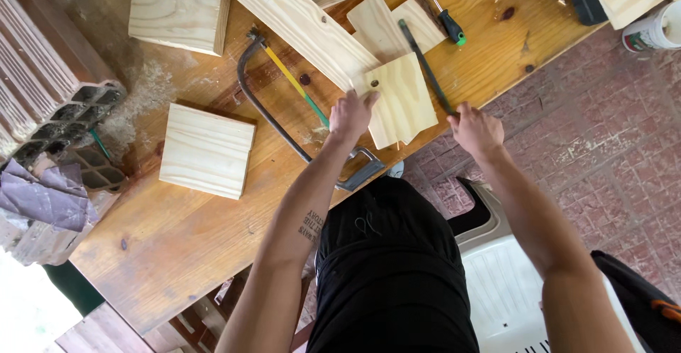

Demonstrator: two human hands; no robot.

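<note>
My left hand (350, 114) presses flat on a small pale pine board (404, 101) that lies at the front edge of the wooden workbench (177, 246). My right hand (475, 129) grips the handle end of a long dark file (425, 65), whose blade lies across the board's right side and points away from me. A hacksaw (284, 115) with a yellow and green blade rests just left of my left hand.
Other pine pieces lie about: a long plank (298, 23), a square block (207, 151), another block (179, 11) at the back. A green-tipped screwdriver (447, 19) lies behind the board. Hollow bricks (50, 83) and sandpaper (46, 197) sit at left. A white plastic chair (504, 282) stands under me.
</note>
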